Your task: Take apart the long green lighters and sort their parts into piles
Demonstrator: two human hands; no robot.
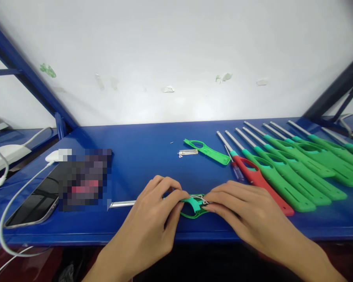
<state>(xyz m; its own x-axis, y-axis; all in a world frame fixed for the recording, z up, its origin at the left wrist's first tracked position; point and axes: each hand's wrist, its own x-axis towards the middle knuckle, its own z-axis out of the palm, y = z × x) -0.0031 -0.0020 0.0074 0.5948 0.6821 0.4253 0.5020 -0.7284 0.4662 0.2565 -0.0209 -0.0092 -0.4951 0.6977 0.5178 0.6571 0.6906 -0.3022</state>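
Note:
An opened green utility lighter (191, 214) lies sideways near the front edge of the blue surface, its inside facing up. Its silver tube (122, 204) sticks out to the left. My left hand (155, 215) closes around the tube end, thumb and forefinger beside the teal trigger (196, 204). On the handle end, my right hand (250, 211) pinches near a thin pale wire; the fingers hide what lies beneath them. Beyond the hands are a loose green half shell (214, 154) and a small clear part with metal (188, 152).
Several green lighters (291, 184) lie in a row at right, with a red lighter (263, 186) and a screwdriver (237, 172) on their left side. A phone (37, 201), a white cable (10, 199) and a blurred-out item (86, 176) occupy the left. A white wall (176, 51) stands behind.

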